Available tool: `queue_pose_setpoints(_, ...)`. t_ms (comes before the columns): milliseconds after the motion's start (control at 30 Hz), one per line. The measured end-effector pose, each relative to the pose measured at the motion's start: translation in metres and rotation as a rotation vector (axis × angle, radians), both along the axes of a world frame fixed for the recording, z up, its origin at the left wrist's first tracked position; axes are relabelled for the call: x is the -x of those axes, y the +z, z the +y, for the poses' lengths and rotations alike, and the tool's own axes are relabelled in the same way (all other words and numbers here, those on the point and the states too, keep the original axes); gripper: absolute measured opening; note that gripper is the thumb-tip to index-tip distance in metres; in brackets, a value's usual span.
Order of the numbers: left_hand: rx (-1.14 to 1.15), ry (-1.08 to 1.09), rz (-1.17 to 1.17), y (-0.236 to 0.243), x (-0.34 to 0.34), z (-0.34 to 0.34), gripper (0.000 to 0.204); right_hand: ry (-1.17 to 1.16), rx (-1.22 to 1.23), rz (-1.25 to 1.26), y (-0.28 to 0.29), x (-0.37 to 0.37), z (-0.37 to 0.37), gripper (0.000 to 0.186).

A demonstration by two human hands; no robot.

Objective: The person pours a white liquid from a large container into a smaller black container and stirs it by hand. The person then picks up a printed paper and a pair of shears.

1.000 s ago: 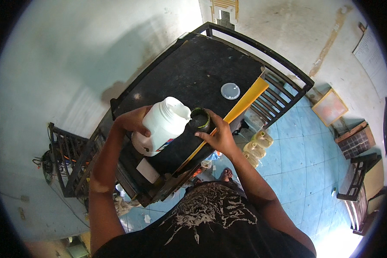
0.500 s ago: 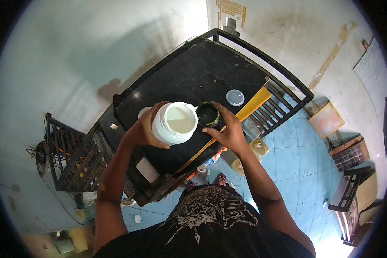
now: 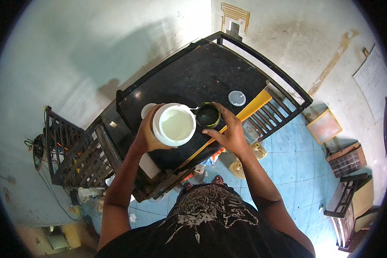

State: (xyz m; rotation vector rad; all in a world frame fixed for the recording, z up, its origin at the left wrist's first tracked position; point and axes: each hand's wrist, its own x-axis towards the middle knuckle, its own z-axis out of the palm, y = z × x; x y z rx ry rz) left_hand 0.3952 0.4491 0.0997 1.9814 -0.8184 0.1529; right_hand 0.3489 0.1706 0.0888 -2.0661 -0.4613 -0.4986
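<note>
My left hand (image 3: 148,132) is wrapped round a wide-mouthed white plastic jar (image 3: 176,125), which holds a pale white liquid. The jar's rim comes close to a small dark cup (image 3: 207,116) with a yellow-green smeared edge. A thin white streak shows between the two rims; whether it is flowing liquid I cannot tell. My right hand (image 3: 231,132) grips the cup from its right side, thumb at the near edge and fingers at the far edge. Partly behind my left hand lies a round white lid (image 3: 146,110). Farther right is a round translucent lid (image 3: 237,98).
The black table (image 3: 180,77) has a yellow strip (image 3: 254,105) along its right side and a slatted black rail (image 3: 284,66) beyond. Plastic jugs (image 3: 237,168) stand on the blue tiled floor (image 3: 292,163). A slatted black rack (image 3: 75,150) and cables are at the left.
The white jar has shifted slightly in my left hand, and a thin white streak now shows more clearly by the cup's rim. The whole view has moved a little.
</note>
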Motion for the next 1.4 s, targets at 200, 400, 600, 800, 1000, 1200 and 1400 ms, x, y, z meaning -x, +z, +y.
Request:
queue_pose_setpoints(200,0.064,0.111,-0.066,-0.018,0.013,-0.006,0.118,-0.025,-0.095,0.042,-0.013,0.005,0.007,0.08)
queue_pose_setpoints(400,-0.092,0.205,-0.133,-0.038,0.027,-0.006,0.138,-0.033,-0.109,0.018,-0.019,0.006,0.011,0.081)
queue_pose_setpoints(600,0.961,0.02,0.753,-0.062,0.026,0.005,0.044,-0.044,-0.141,0.003,-0.025,0.003,0.01,0.08)
queue_pose_setpoints(800,0.391,0.177,-0.073,-0.062,0.039,0.008,0.043,-0.073,-0.172,0.058,-0.044,-0.006,0.006,0.076)
queue_pose_setpoints(1000,0.74,0.043,0.283,-0.046,0.069,0.007,0.039,-0.072,-0.155,0.141,-0.052,-0.017,0.004,0.074)
queue_pose_setpoints(1200,0.887,0.147,0.347,-0.057,0.087,0.02,0.036,-0.051,-0.182,0.117,-0.09,-0.033,-0.002,0.073)
queue_pose_setpoints(1400,0.429,0.313,0.023,-0.062,0.092,0.04,0.058,-0.019,-0.32,0.078,-0.078,-0.01,-0.011,0.079)
